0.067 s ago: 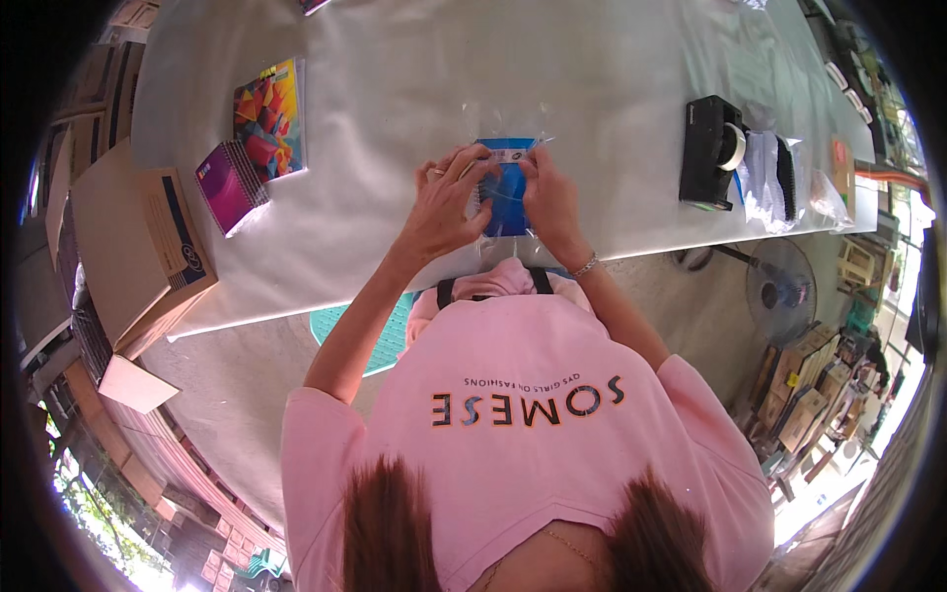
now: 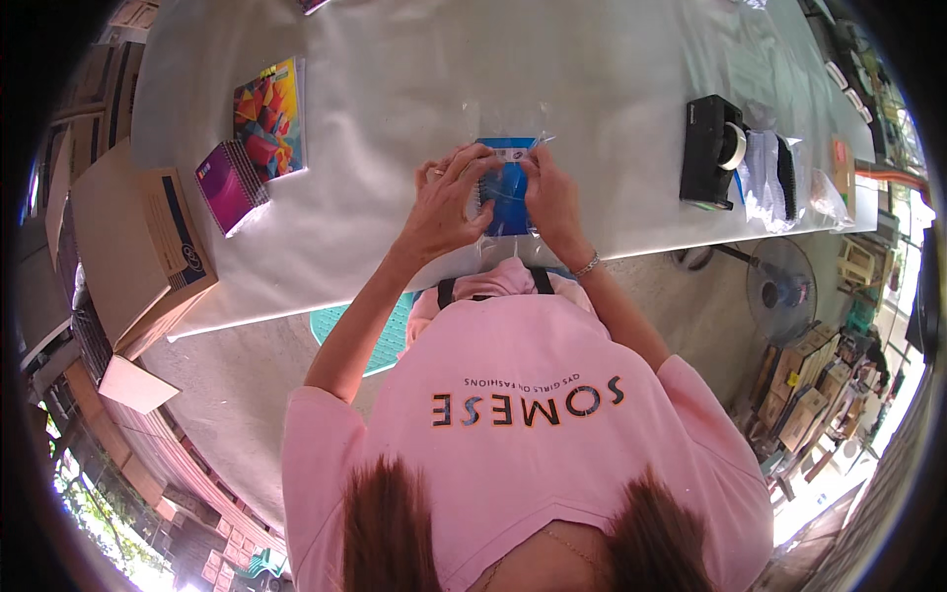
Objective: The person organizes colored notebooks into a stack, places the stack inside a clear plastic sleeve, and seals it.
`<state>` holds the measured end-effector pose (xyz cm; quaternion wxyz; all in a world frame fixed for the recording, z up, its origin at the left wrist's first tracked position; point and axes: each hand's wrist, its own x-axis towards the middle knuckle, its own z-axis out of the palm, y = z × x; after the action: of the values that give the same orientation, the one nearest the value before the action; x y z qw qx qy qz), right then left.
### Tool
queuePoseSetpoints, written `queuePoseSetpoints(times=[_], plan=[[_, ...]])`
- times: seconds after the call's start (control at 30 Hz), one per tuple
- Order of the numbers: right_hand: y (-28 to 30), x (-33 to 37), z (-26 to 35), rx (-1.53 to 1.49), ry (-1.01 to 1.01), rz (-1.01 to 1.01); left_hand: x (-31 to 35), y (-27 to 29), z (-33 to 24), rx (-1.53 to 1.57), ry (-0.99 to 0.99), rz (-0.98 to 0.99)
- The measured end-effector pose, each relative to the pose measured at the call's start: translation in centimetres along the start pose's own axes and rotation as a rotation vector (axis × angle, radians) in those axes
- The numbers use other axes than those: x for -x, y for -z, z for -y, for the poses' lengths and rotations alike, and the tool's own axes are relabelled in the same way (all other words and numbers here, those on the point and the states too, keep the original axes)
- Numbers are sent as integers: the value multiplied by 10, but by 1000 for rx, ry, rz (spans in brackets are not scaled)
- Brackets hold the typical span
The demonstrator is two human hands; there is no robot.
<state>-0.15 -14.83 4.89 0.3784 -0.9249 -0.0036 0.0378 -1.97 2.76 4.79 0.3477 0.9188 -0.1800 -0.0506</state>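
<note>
A blue spiral notebook (image 2: 507, 202) lies at the table's near edge, inside a clear plastic sleeve (image 2: 528, 120) that sticks out beyond its far and near ends. My left hand (image 2: 452, 200) grips its left side, fingers bent over the coil and the thumb lower on the cover. On the opposite side my right hand (image 2: 552, 200) holds the right edge, with its thumb on the cover near the upper corner. Part of the notebook's left edge is hidden under my left fingers.
To the left lie a purple spiral notebook (image 2: 233, 185) and a colourful notebook (image 2: 268, 118). At the right stand a black tape dispenser (image 2: 705, 153) and plastic sleeves (image 2: 763, 183). An open cardboard box (image 2: 128, 237) is at the left edge; a fan (image 2: 781, 289) stands below right.
</note>
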Motion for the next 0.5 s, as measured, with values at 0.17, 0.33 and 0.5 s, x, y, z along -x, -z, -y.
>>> queuePoseSetpoints(times=[0.17,0.33,0.5], plan=[[-2,-4,-9,-93,0,3,-6,-5,10,-79,-29,66],[5,-6,9,-54,-127,78,-10,-17,14,-91,-42,93],[-2,-10,10,112,-99,126,-14,-20,14,-105,-63,96]])
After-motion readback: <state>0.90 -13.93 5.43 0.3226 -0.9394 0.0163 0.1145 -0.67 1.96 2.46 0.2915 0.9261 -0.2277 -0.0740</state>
